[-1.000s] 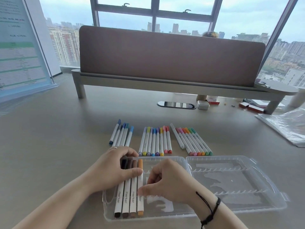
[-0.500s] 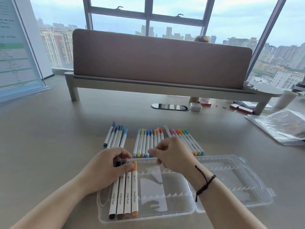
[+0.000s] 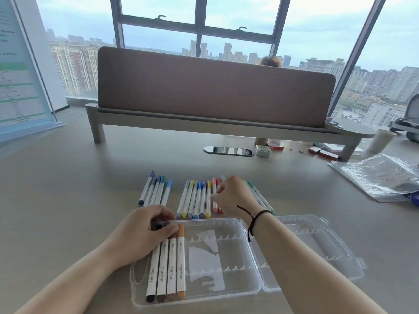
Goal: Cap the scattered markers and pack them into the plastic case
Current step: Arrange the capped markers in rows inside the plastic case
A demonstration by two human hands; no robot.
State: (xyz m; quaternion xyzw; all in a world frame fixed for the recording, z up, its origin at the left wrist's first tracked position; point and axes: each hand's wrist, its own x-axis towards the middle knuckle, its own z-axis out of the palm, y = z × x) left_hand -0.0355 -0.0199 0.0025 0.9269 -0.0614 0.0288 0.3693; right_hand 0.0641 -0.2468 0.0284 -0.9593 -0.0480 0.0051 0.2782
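Observation:
An open clear plastic case (image 3: 226, 293) lies at the near edge of the table, with its lid half (image 3: 322, 248) folded out to the right. Several capped markers (image 3: 169, 270), black, brown and orange, lie side by side at its left end. My left hand (image 3: 142, 236) curls over their upper ends, thumb across the caps. Beyond the case lie rows of capped markers: a blue group (image 3: 156, 189) and a mixed-colour group (image 3: 196, 198). My right hand (image 3: 233, 197) reaches over a third group and pinches a pink marker (image 3: 214, 206); a green marker (image 3: 260, 198) shows beside it.
A brown divider panel (image 3: 215, 91) on a grey shelf spans the back of the table. A cable port (image 3: 227, 151) and a small white box (image 3: 263, 151) lie beneath it. A crumpled plastic bag (image 3: 381, 175) lies at right and a poster stand (image 3: 20, 71) at left.
My right hand left the case and moved forward to the far rows, now closing on the pink marker. My left hand stayed on the packed markers.

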